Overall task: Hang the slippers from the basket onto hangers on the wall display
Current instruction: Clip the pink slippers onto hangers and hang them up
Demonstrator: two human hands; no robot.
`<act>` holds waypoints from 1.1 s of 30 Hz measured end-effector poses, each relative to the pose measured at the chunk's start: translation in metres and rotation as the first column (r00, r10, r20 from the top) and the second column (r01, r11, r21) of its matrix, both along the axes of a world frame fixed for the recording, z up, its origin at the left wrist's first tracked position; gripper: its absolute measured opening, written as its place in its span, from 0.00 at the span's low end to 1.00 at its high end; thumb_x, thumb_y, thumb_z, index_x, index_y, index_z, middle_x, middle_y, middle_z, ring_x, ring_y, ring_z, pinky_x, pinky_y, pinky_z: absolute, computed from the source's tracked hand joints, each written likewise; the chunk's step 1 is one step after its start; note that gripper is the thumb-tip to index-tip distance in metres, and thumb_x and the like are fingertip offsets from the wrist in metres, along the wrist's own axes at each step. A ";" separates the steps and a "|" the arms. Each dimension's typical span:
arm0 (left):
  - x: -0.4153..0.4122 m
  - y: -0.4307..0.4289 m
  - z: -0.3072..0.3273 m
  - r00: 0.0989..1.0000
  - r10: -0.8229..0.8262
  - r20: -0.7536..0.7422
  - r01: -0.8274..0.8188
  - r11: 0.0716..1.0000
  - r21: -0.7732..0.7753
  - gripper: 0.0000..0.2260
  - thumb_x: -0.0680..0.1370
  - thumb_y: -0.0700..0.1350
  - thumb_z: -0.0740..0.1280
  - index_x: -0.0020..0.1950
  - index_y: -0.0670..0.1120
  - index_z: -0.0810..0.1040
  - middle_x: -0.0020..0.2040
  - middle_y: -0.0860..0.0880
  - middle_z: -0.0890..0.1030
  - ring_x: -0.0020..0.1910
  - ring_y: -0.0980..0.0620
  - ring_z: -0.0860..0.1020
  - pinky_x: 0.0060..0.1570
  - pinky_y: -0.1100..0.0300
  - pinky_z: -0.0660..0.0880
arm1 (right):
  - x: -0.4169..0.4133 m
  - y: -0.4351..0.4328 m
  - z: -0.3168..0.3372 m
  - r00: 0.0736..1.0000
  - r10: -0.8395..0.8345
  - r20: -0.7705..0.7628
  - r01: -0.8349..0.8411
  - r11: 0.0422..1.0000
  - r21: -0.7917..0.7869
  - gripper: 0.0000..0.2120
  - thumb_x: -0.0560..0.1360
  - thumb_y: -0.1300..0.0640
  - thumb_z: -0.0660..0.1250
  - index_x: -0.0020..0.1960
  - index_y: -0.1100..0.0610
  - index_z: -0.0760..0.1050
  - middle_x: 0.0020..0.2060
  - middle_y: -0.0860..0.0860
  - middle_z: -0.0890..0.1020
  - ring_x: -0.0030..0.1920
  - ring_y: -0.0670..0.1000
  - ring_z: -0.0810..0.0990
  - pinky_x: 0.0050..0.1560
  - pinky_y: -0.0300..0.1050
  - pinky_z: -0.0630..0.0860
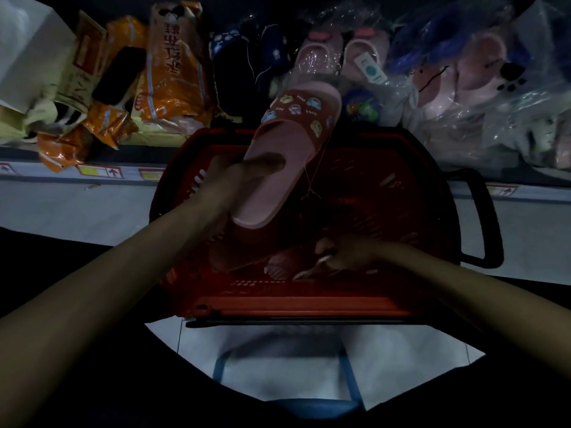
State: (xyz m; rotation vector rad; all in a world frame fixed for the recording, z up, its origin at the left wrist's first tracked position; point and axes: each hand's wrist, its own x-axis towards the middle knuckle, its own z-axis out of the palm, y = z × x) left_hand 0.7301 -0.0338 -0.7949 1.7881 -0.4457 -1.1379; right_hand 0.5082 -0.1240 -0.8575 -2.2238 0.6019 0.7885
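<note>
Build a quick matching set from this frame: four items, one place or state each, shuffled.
Items:
1. pink slipper
2. red basket
3. orange packets
4. right hand

States:
A. lying on the shelf, left side
B. reaching down inside the basket
C. lifted above the basket, held by the left hand
D. sitting on the floor against the shelf

Pairs: 1-C, 2-D, 3-A, 4-B

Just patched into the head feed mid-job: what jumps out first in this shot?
The pink slipper with cartoon charms, held up by the left hand over the red basket, centre frame. Below it, the right hand reaches into the basket among more slippers. Behind, orange packets lie at upper left and bagged pink slippers at upper right.
</note>
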 end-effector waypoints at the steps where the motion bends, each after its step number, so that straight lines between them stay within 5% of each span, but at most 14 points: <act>1: 0.002 -0.002 0.000 1.000 0.007 -0.013 -0.007 1.000 0.000 0.20 0.70 0.53 0.82 0.59 0.47 0.87 0.49 0.50 0.89 0.47 0.50 0.88 0.47 0.57 0.81 | -0.002 -0.005 0.006 0.994 -0.092 0.063 0.091 0.996 0.025 0.15 0.81 0.54 0.68 0.62 0.62 0.81 0.58 0.55 0.83 0.59 0.53 0.81 0.59 0.49 0.74; 3: 0.001 -0.004 -0.003 1.000 0.027 -0.010 -0.027 1.000 0.006 0.21 0.70 0.55 0.82 0.59 0.47 0.87 0.48 0.51 0.89 0.46 0.51 0.88 0.46 0.58 0.80 | -0.006 -0.016 0.024 0.969 -0.203 0.139 0.203 0.979 0.012 0.13 0.81 0.51 0.69 0.59 0.58 0.84 0.55 0.52 0.85 0.55 0.50 0.83 0.59 0.50 0.77; 6: -0.001 -0.005 -0.007 0.999 0.044 0.022 -0.045 0.999 0.018 0.19 0.70 0.60 0.80 0.56 0.51 0.87 0.46 0.55 0.88 0.45 0.56 0.86 0.46 0.59 0.80 | -0.014 -0.031 0.069 0.858 -0.447 0.254 0.432 0.894 0.116 0.05 0.80 0.53 0.70 0.49 0.51 0.85 0.41 0.42 0.86 0.40 0.35 0.82 0.42 0.30 0.77; 8: -0.003 -0.004 -0.005 0.997 0.069 0.043 -0.070 0.997 0.022 0.14 0.72 0.61 0.79 0.49 0.54 0.86 0.45 0.55 0.88 0.45 0.55 0.86 0.48 0.58 0.81 | -0.019 -0.037 0.099 0.771 -0.555 0.314 0.529 0.831 0.171 0.04 0.79 0.52 0.71 0.46 0.48 0.83 0.35 0.40 0.84 0.34 0.32 0.79 0.36 0.25 0.72; 11: -0.005 -0.004 -0.007 0.998 0.041 0.036 -0.042 0.999 0.020 0.12 0.75 0.62 0.76 0.50 0.56 0.85 0.48 0.54 0.87 0.48 0.53 0.85 0.48 0.58 0.81 | -0.032 -0.046 0.133 0.588 -0.735 0.338 0.659 0.677 0.327 0.06 0.77 0.52 0.72 0.51 0.51 0.85 0.42 0.48 0.88 0.42 0.40 0.86 0.45 0.35 0.80; 14: -0.009 -0.004 -0.004 0.999 0.031 -0.018 -0.032 0.999 -0.021 0.05 0.78 0.58 0.74 0.49 0.58 0.83 0.46 0.57 0.86 0.46 0.58 0.85 0.38 0.65 0.79 | -0.042 -0.047 0.151 0.361 -0.879 0.311 0.719 0.475 0.508 0.09 0.78 0.54 0.70 0.56 0.55 0.85 0.47 0.53 0.89 0.47 0.52 0.88 0.39 0.40 0.82; 18: -0.014 -0.002 -0.002 0.995 0.036 -0.098 -0.040 0.999 -0.037 0.07 0.78 0.53 0.76 0.55 0.55 0.85 0.48 0.55 0.89 0.49 0.55 0.87 0.48 0.58 0.84 | -0.039 -0.046 0.151 0.191 -0.945 0.265 0.716 0.318 0.622 0.09 0.81 0.54 0.68 0.57 0.55 0.83 0.49 0.55 0.88 0.46 0.53 0.88 0.36 0.41 0.82; 21: -0.016 0.001 -0.006 0.978 0.014 -0.210 -0.031 0.997 -0.075 0.16 0.78 0.49 0.76 0.65 0.49 0.83 0.57 0.47 0.88 0.57 0.46 0.87 0.59 0.47 0.82 | -0.032 -0.041 0.147 0.179 -0.962 0.207 0.694 0.272 0.667 0.12 0.81 0.57 0.67 0.61 0.59 0.81 0.49 0.55 0.88 0.49 0.54 0.88 0.45 0.44 0.86; 24: -0.018 -0.001 0.000 0.963 0.034 -0.268 -0.061 0.994 -0.093 0.16 0.80 0.47 0.73 0.68 0.45 0.82 0.60 0.44 0.87 0.60 0.42 0.85 0.62 0.47 0.81 | -0.030 -0.036 0.140 0.206 -0.963 0.173 0.718 0.270 0.642 0.06 0.82 0.62 0.65 0.57 0.61 0.78 0.34 0.47 0.86 0.35 0.46 0.87 0.28 0.31 0.77; 26: -0.016 -0.006 0.013 0.970 0.064 -0.233 -0.090 0.991 -0.102 0.14 0.82 0.44 0.70 0.67 0.42 0.82 0.59 0.43 0.87 0.58 0.44 0.85 0.60 0.53 0.81 | -0.033 -0.037 0.136 0.235 -0.952 0.195 0.773 0.305 0.557 0.07 0.81 0.62 0.66 0.59 0.59 0.78 0.41 0.47 0.84 0.39 0.44 0.85 0.28 0.27 0.75; 29: -0.007 -0.010 0.031 0.971 0.075 -0.229 -0.115 0.979 -0.168 0.10 0.84 0.42 0.66 0.63 0.41 0.82 0.51 0.49 0.89 0.46 0.53 0.87 0.46 0.65 0.82 | -0.035 -0.041 0.140 0.252 -0.942 0.221 0.792 0.332 0.513 0.13 0.81 0.65 0.65 0.64 0.56 0.76 0.52 0.53 0.81 0.36 0.41 0.85 0.30 0.32 0.77; 31: -0.001 -0.011 0.036 0.968 0.061 -0.244 -0.111 0.975 -0.195 0.12 0.83 0.43 0.68 0.65 0.42 0.82 0.53 0.48 0.89 0.49 0.51 0.88 0.48 0.62 0.83 | -0.041 -0.047 0.140 0.321 -0.911 0.260 0.817 0.405 0.411 0.15 0.81 0.65 0.65 0.62 0.49 0.77 0.52 0.52 0.83 0.41 0.42 0.85 0.34 0.35 0.78; 33: -0.002 -0.013 0.038 0.980 0.044 -0.196 -0.084 0.977 -0.198 0.15 0.82 0.45 0.70 0.69 0.44 0.81 0.57 0.47 0.88 0.55 0.48 0.87 0.56 0.57 0.82 | -0.043 -0.049 0.142 0.379 -0.890 0.253 0.817 0.450 0.360 0.14 0.81 0.66 0.64 0.59 0.50 0.79 0.49 0.52 0.84 0.37 0.40 0.82 0.31 0.32 0.74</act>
